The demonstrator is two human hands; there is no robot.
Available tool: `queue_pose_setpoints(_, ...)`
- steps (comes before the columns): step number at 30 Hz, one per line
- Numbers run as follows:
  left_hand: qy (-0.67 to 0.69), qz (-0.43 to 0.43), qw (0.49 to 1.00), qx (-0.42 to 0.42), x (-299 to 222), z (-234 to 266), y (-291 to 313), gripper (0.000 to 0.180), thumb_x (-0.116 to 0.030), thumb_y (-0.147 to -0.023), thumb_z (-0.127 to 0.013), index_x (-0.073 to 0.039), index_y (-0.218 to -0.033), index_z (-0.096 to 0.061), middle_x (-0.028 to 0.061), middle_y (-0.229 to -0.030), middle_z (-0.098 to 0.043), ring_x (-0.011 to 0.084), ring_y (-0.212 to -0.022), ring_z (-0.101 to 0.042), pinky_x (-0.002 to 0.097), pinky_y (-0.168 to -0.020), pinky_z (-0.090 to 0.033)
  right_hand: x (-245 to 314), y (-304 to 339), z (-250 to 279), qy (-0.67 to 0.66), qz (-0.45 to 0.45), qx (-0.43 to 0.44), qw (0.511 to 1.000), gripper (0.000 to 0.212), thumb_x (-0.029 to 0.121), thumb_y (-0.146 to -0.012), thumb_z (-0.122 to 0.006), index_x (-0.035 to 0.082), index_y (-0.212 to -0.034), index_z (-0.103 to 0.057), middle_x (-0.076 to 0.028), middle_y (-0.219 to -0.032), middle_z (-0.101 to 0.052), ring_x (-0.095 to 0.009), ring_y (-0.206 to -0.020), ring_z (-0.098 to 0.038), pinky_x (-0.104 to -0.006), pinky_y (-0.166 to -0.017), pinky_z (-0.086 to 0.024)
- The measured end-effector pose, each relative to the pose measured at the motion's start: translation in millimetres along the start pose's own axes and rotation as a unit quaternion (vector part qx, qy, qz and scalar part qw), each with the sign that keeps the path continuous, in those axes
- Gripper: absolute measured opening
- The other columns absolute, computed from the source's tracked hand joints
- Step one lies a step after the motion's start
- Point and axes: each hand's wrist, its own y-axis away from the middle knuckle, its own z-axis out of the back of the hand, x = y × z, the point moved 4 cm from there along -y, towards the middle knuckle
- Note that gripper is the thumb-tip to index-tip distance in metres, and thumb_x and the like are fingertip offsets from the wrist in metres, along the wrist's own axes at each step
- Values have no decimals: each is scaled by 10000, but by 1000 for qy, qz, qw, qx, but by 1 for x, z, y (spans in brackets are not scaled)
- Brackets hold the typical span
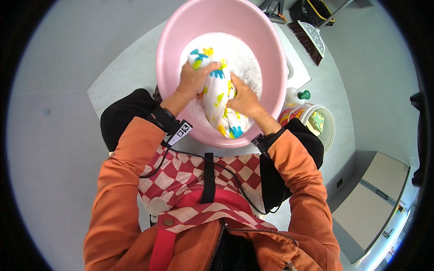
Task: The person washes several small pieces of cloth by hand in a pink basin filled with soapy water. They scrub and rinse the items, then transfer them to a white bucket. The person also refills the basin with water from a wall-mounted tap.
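Note:
A bunched, wet-looking white cloth point(214, 98) printed with blue, yellow and green shapes is gathered into a long roll inside a pink basin point(166, 63). White suds point(228, 41) cover the water around it. My left hand point(193, 79) is closed round the cloth's upper part, thumb lying across it. Lower down on the other side, my right hand point(245, 99) grips the same cloth, its fingers partly hidden behind the fabric. Whether the cloth's lower end touches the water, I cannot tell.
Right of the basin stand a white bottle with a green cap point(296, 96) and a bucket point(332, 128) holding a patterned cloth point(315, 123). Beyond are a white panel point(296, 61), a broom point(311, 40) and a black-lined bin point(309, 11). A black cable point(230, 174) crosses my lap.

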Motion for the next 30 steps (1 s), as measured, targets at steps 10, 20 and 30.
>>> queue_pose_setpoints(10,-209,-434,867,129,-99,-23,47,552,-136,-561,-818,-37,-1033,-550,130,-1055,-520,269,-939,-568,331,-810,-465,-57,-11,-13,-496,-203,-84,840,514,435,-898,-482,41,-1228,-497,-127,-1128,-570,-211,-957,-567,-379,-858,-454)
queue_pose_setpoints(20,-212,-539,804,133,-97,-17,68,592,-213,-541,-844,-78,-1044,-564,144,-1054,-547,294,-968,-568,369,-811,-472,22,40,-38,-827,-242,250,441,744,671,-832,-383,160,-1371,-342,-113,-1404,-351,-344,-1240,-382,-600,-963,-326)
queue_pose_setpoints(30,229,-132,961,76,-70,10,10,621,-556,-905,-382,-68,-1289,-369,124,-1231,-497,225,-1121,-511,367,-926,-444,27,-19,59,-836,-109,-5,538,407,330,-851,-513,15,-1104,-558,-145,-1096,-618,-258,-928,-626,-394,-877,-488)
